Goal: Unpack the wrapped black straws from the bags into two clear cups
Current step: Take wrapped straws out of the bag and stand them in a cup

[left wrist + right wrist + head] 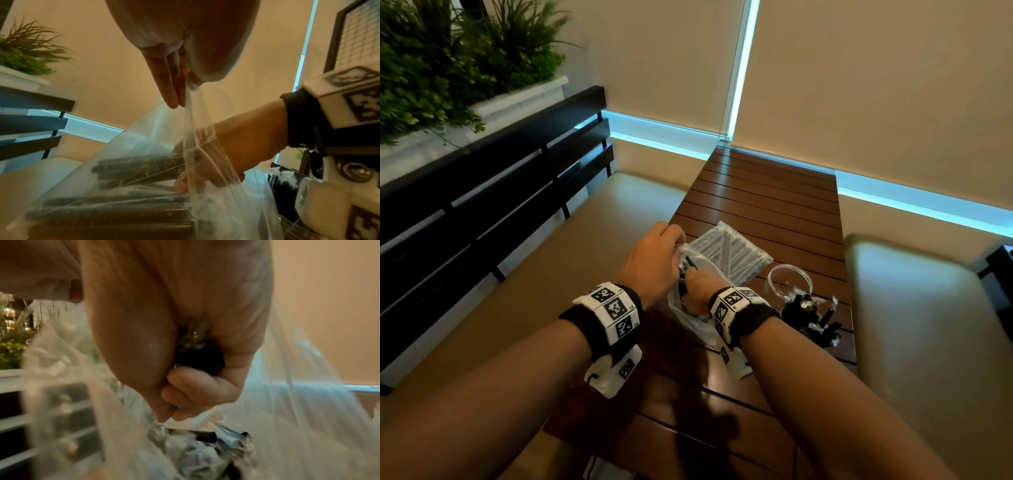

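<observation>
We cannot count the straws (131, 168) inside the bag (156, 129); its film hazes them. The right hand (697, 286) is buried in the bag, fingers out of the head view. The right wrist view is blurred, its bag film smeared. The near cup (813, 320) is half hidden behind the right wristband.

I see a clear bag (690, 301) of wrapped black straws (144, 167) open on the table, a full bag (729, 251) flat behind, one empty cup (787, 281), one cup (813, 322) stuffed with straws.
</observation>
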The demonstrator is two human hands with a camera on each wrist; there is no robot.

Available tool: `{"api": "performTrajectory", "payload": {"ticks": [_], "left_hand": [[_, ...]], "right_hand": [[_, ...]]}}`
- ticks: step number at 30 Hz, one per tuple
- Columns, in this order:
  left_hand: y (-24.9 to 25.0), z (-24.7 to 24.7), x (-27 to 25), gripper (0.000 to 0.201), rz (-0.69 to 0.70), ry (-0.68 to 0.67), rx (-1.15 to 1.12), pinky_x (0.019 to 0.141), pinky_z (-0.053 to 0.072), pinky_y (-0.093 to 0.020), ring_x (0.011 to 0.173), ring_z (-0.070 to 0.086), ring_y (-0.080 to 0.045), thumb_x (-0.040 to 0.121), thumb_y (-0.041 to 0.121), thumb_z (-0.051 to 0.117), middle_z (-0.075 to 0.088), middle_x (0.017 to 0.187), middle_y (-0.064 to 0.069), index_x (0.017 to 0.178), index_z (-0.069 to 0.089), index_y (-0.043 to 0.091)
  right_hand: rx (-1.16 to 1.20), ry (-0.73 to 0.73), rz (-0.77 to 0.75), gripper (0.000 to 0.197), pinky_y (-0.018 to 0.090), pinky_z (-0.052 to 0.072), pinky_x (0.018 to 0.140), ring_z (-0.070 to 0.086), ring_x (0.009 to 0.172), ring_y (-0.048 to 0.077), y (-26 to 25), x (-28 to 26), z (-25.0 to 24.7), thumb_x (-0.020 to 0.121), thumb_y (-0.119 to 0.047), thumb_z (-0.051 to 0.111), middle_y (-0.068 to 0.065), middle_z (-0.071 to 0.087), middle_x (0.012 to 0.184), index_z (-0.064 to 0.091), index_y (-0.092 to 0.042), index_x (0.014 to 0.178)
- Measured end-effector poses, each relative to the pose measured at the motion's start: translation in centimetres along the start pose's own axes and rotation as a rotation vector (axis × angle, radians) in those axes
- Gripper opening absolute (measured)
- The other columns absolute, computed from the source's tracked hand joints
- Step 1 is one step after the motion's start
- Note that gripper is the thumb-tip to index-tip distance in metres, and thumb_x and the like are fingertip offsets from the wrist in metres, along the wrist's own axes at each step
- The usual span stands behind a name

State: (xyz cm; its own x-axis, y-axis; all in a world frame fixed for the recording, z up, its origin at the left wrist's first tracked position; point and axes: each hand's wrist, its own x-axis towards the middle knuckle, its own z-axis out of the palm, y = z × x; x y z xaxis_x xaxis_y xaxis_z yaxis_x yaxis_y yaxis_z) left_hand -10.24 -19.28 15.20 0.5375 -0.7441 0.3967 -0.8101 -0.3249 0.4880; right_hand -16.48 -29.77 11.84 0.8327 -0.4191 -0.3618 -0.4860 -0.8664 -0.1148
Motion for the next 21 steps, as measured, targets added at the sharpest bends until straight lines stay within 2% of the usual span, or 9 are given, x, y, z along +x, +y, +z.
{"api": "performTrajectory", "payload": {"ticks": [3,6,8,10,12,14,17,21], "left_hand": [[-0.3,0.4,0.8,0.004,-0.087,0.007,-0.005,0.076,0.052,-0.031,0.084,0.055,-0.017,0.093,0.012,0.059,0.056,0.097,-0.001,0.097,0.058,0.013],[-0.7,1.0,1.5,0.005,-0.226,-0.011,-0.014,0.072,0.047,-0.029,0.083,0.055,-0.017,0.091,0.009,0.061,0.059,0.092,-0.002,0.093,0.059,0.013],[-1.1,1.8,2.1,0.004,-0.311,-0.026,-0.026,0.070,0.045,-0.029,0.081,0.056,-0.018,0.091,0.009,0.061,0.061,0.086,-0.002,0.089,0.060,0.013],[-1.1,2.6,2.6,0.007,-0.432,-0.071,-0.102,0.072,0.051,-0.033,0.082,0.061,-0.021,0.089,0.010,0.061,0.064,0.081,-0.001,0.084,0.062,0.014],[-0.8,3.6,3.4,0.007,-0.508,-0.117,-0.188,0.077,0.058,-0.039,0.083,0.065,-0.024,0.086,0.010,0.062,0.068,0.077,-0.002,0.081,0.065,0.015],[-0.2,4.7,4.1,0.009,-0.528,-0.155,-0.237,0.076,0.059,-0.043,0.080,0.067,-0.025,0.085,0.011,0.062,0.068,0.073,-0.003,0.079,0.065,0.017],[-0.4,7.0,5.0,0.008,-0.534,-0.200,-0.251,0.072,0.061,-0.046,0.075,0.069,-0.027,0.081,0.017,0.062,0.071,0.074,-0.004,0.075,0.063,0.021],[0.9,8.3,4.7,0.010,-0.525,-0.303,-0.171,0.074,0.059,-0.044,0.076,0.067,-0.031,0.081,0.013,0.062,0.071,0.081,-0.012,0.072,0.061,0.017]], "right_hand": [[-0.009,-0.022,-0.053,0.030,0.032,0.047,0.083,0.059,0.096,0.024,0.6,-0.7,-0.9,0.095,-0.026,0.057,0.010,0.064,0.105,0.061,-0.006,0.117],[0.007,-0.047,-0.088,0.027,0.032,0.048,0.080,0.057,0.087,0.021,1.7,-2.2,-2.8,0.095,-0.030,0.060,0.006,0.060,0.095,0.063,-0.010,0.113],[0.000,-0.028,-0.097,0.023,0.033,0.051,0.078,0.059,0.082,0.020,2.9,-3.6,-4.2,0.093,-0.038,0.062,0.000,0.060,0.085,0.064,-0.016,0.100],[-0.022,-0.014,-0.079,0.023,0.032,0.053,0.072,0.061,0.080,0.019,4.4,-5.0,-5.4,0.091,-0.043,0.064,-0.004,0.058,0.077,0.059,-0.021,0.088],[-0.081,-0.011,-0.037,0.028,0.027,0.046,0.061,0.058,0.077,0.016,6.0,-6.5,-6.6,0.090,-0.048,0.065,-0.006,0.055,0.075,0.061,-0.020,0.091],[-0.123,-0.013,0.017,0.034,0.029,0.046,0.063,0.056,0.076,0.015,7.7,-8.1,-7.7,0.088,-0.053,0.064,-0.007,0.053,0.074,0.062,-0.021,0.099],[-0.118,-0.024,0.071,0.035,0.033,0.050,0.070,0.056,0.076,0.016,10.1,-10.4,-9.1,0.088,-0.055,0.064,-0.007,0.053,0.075,0.061,-0.022,0.100],[0.013,0.040,0.100,0.036,0.027,0.042,0.061,0.057,0.076,0.011,13.4,-13.4,-11.3,0.090,-0.055,0.061,-0.005,0.059,0.085,0.059,-0.021,0.102]]}}
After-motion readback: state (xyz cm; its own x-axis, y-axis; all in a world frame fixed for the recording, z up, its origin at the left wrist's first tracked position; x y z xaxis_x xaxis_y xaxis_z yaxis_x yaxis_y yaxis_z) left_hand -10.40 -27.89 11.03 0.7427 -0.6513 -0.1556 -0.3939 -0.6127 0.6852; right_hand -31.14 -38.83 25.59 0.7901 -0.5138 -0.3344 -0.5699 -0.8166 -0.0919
